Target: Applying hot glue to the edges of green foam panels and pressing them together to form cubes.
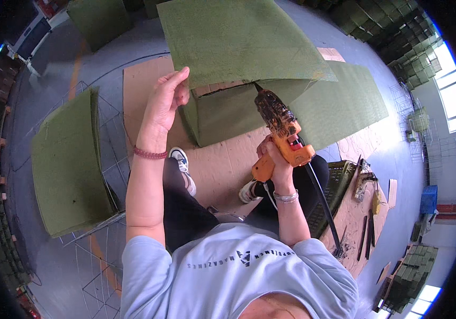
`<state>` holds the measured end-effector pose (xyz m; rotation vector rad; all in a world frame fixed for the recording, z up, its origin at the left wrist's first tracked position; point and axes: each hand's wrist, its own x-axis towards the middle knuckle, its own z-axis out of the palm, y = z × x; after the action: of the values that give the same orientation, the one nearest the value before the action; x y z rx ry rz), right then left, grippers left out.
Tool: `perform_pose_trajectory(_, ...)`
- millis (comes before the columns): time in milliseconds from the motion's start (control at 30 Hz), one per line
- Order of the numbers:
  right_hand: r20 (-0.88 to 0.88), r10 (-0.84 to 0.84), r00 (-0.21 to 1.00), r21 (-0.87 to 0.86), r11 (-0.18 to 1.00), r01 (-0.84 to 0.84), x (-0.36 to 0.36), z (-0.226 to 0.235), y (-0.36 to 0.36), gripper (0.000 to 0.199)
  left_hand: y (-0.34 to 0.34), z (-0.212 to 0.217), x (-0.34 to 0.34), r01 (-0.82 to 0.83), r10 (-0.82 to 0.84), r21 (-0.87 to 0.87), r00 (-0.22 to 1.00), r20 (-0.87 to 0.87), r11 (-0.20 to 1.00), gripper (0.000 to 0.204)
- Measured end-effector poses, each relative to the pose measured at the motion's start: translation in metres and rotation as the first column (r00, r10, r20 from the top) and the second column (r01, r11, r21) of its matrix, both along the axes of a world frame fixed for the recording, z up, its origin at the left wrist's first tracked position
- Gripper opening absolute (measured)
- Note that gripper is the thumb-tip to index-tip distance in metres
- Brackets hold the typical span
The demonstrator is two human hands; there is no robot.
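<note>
Orange glue gun [282, 133] in right hand [277, 159]; left hand [166, 101] lifts green mat [238, 40].

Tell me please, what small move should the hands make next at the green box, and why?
Probably press the lifted green flap down. The glue gun in the right hand has its nozzle at the seam of the box, and the left hand holds the flap's edge.
</note>
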<state>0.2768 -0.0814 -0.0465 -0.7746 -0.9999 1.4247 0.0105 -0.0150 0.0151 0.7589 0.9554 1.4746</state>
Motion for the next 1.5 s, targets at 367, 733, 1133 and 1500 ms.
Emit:
perform_pose_trajectory(367,-0.029,-0.059,0.998,-0.021,0.998,0.059,0.013,-0.007,0.006,0.015,0.001,0.0,0.0,-0.005,0.006,-0.015,0.999,0.038,1.0,0.022)
perform_pose_trajectory(733,-0.015,-0.037,0.999,-0.009,0.999,0.037,0.013,-0.005,0.008,0.015,0.002,-0.001,0.001,-0.009,0.009,-0.001,0.998,0.068,1.0,0.024)
perform_pose_trajectory(1133,-0.037,-0.039,0.999,0.016,0.999,0.04,0.024,-0.011,0.015,0.017,0.002,0.001,0.003,-0.024,0.025,-0.014,0.996,0.082,1.0,0.022)
perform_pose_trajectory(1500,0.018,-0.063,0.998,0.03,0.998,0.063,0.028,0.003,0.016,0.016,0.002,-0.001,0.0,0.003,-0.004,0.005,0.995,0.098,1.0,0.022)
